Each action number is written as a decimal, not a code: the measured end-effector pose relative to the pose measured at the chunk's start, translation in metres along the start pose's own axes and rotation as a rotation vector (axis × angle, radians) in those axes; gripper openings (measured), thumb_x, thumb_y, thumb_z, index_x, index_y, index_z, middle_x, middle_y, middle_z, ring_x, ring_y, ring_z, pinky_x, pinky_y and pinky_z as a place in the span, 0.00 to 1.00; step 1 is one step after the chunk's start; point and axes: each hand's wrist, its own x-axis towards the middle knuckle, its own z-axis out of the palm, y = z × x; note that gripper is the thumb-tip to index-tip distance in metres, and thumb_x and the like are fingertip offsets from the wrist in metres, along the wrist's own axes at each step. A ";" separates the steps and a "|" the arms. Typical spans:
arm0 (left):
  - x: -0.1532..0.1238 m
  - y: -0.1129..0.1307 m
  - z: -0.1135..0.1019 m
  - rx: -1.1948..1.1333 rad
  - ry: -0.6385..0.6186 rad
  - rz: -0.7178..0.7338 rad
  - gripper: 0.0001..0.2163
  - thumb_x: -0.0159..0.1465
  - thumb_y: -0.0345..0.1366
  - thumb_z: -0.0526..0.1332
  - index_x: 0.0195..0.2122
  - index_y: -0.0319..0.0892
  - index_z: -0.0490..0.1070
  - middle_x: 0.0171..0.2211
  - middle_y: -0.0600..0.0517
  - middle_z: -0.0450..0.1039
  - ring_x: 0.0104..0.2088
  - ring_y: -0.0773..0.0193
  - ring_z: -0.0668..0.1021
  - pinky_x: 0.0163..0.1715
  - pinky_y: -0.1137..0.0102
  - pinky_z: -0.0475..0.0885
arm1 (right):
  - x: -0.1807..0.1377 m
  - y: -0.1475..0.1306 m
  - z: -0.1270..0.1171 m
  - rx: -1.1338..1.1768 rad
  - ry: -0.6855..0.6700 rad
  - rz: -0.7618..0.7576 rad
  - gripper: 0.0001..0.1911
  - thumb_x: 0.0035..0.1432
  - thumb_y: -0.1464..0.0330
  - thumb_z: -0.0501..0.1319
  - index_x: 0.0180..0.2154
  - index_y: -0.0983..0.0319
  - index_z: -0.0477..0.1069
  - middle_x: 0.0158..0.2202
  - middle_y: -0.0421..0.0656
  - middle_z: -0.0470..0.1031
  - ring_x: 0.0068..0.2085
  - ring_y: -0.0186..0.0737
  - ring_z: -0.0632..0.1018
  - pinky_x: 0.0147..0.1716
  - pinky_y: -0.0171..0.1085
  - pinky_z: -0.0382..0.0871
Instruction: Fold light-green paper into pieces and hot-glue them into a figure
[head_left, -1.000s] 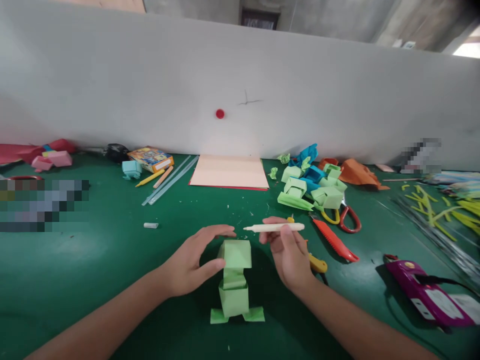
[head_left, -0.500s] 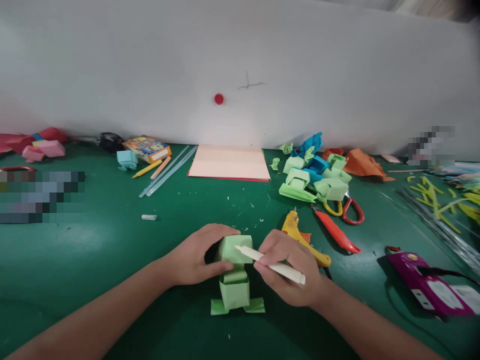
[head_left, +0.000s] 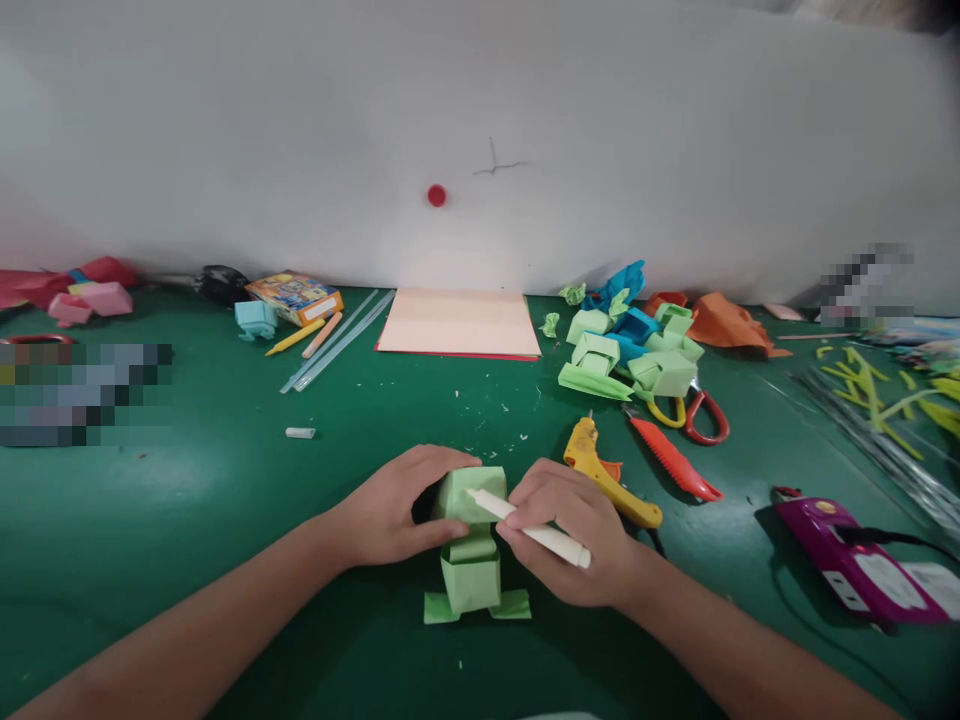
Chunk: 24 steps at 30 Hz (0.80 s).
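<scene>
A light green folded-paper figure (head_left: 472, 582) stands on the green table in front of me, with a boxy head, a smaller body and two flat feet. My left hand (head_left: 401, 507) grips the head from the left, thumb in front and fingers behind. In my right hand (head_left: 564, 533) is a pale cream marker (head_left: 551, 543), held like a pen. Its tip rests on or just over the front face of the head; whether it touches I cannot tell. No mark shows clearly on the paper there.
Right of my hand lie a yellow glue gun (head_left: 600, 475), a red cutter (head_left: 673, 460) and scissors (head_left: 705, 418), with green paper pieces (head_left: 664, 372) behind. A purple power strip (head_left: 855, 560) sits further right. Paper sheets (head_left: 459, 322), glue sticks (head_left: 337, 345) and a crayon box (head_left: 295, 298) lie at the back.
My right hand and the marker have shifted slightly left, the tip moving a little left across the head. My left hand keeps its hold on the paper figure.
</scene>
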 end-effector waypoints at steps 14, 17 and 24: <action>0.001 0.001 0.000 0.028 -0.008 -0.003 0.25 0.67 0.49 0.63 0.62 0.45 0.65 0.57 0.43 0.74 0.57 0.50 0.77 0.56 0.54 0.73 | 0.001 0.000 -0.003 -0.056 0.006 -0.006 0.07 0.59 0.76 0.62 0.36 0.59 0.68 0.29 0.41 0.78 0.29 0.38 0.75 0.30 0.39 0.69; 0.001 0.001 -0.001 0.027 -0.009 -0.004 0.25 0.67 0.50 0.63 0.61 0.44 0.65 0.57 0.42 0.74 0.57 0.49 0.77 0.56 0.54 0.73 | 0.002 0.000 -0.004 -0.050 0.005 -0.007 0.07 0.60 0.76 0.62 0.36 0.58 0.68 0.28 0.41 0.78 0.28 0.38 0.75 0.30 0.39 0.69; 0.002 0.001 -0.001 0.016 -0.010 -0.004 0.25 0.67 0.49 0.62 0.61 0.45 0.64 0.57 0.43 0.74 0.57 0.50 0.77 0.57 0.54 0.73 | 0.004 -0.005 -0.008 0.027 0.080 0.023 0.09 0.59 0.78 0.63 0.39 0.58 0.69 0.29 0.41 0.77 0.29 0.38 0.76 0.29 0.37 0.69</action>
